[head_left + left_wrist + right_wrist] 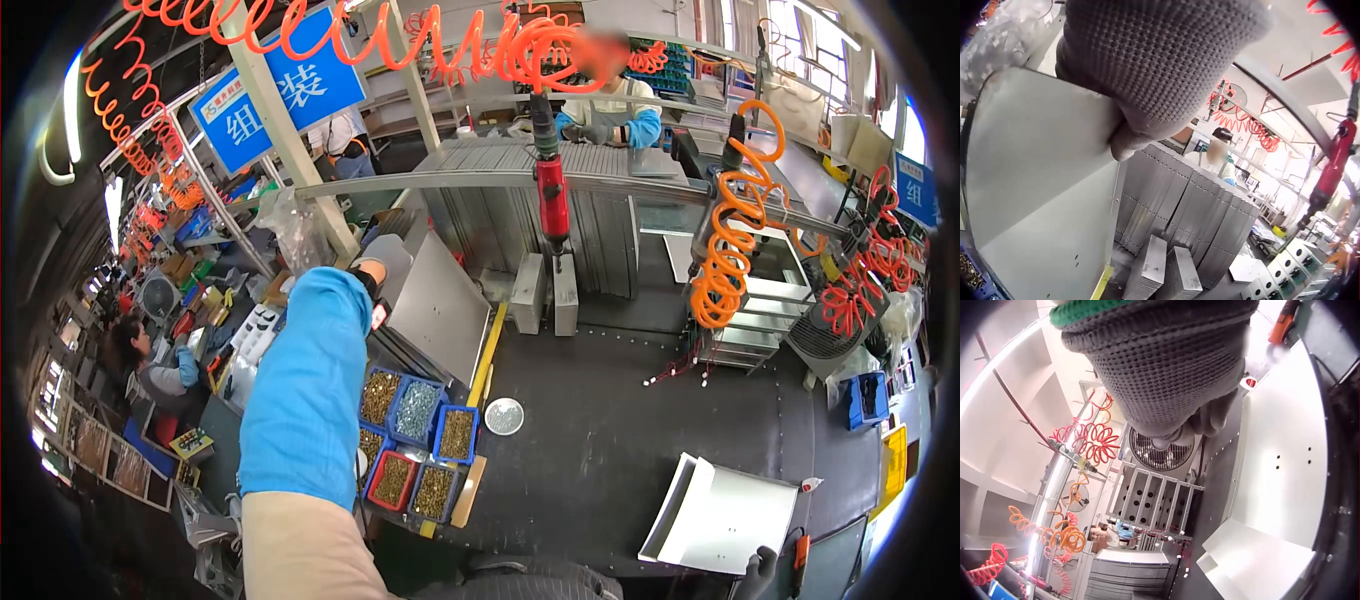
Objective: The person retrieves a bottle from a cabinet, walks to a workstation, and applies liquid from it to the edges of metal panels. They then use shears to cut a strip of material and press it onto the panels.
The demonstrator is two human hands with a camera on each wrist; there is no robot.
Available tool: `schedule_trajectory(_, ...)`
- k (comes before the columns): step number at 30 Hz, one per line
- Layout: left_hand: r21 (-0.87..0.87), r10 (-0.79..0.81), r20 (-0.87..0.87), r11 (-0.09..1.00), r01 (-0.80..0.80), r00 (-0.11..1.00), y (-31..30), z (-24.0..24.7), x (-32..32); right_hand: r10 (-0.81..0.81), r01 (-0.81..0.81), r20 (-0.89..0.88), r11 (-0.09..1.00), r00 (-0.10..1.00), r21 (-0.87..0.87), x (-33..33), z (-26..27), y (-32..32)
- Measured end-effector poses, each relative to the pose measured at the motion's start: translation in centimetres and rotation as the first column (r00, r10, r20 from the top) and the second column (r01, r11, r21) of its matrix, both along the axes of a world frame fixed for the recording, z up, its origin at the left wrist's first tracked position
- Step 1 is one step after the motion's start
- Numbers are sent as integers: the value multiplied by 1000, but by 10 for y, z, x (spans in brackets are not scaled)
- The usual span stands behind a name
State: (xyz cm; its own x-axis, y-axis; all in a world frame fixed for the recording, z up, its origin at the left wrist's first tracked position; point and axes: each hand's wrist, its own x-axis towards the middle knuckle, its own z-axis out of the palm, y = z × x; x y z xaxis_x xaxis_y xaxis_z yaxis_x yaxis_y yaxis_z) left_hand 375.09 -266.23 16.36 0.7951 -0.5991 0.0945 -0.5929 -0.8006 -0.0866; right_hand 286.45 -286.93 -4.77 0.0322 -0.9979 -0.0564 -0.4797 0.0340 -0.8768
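Note:
At the left of the bench, my gloved left hand is at the upper edge of a grey metal panel standing upright. The left wrist view has this hand gripping the top edge of the panel, thumb on the near face; its other fingers are hidden. My gloved right hand is low at the right, beside a white bent metal panel lying on the bench. From the right wrist, the hand has loosely bent fingers with nothing visible in them, and the white panel lies beside it.
Blue and red bins of screws and a small round dish stand at the left. A red power driver hangs above the bench. Stacked grey panels stand behind. An orange-handled tool lies at the right.

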Motion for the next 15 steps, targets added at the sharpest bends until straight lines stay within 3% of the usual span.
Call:
schedule_trajectory(3,-29,9,8,1000,-9,1000,-11,-21,29,-52,56,-60,997,997,58,3,11,10)
schedule_trajectory(6,-6,10,-1,1000,-10,1000,-24,-22,30,-56,58,-19,995,998,85,-4,-1,10)
schedule_trajectory(9,3,3,3,1000,-3,1000,-30,-31,42,-31,36,-92,998,995,47,-2,-2,11)
schedule_trajectory(12,-6,2,6,1000,-2,1000,-31,-39,47,-60,65,-68,994,996,87,25,25,20)
schedule_trajectory(15,-19,16,10,1000,-16,1000,-31,-35,33,-62,70,-76,992,995,108,24,19,17)
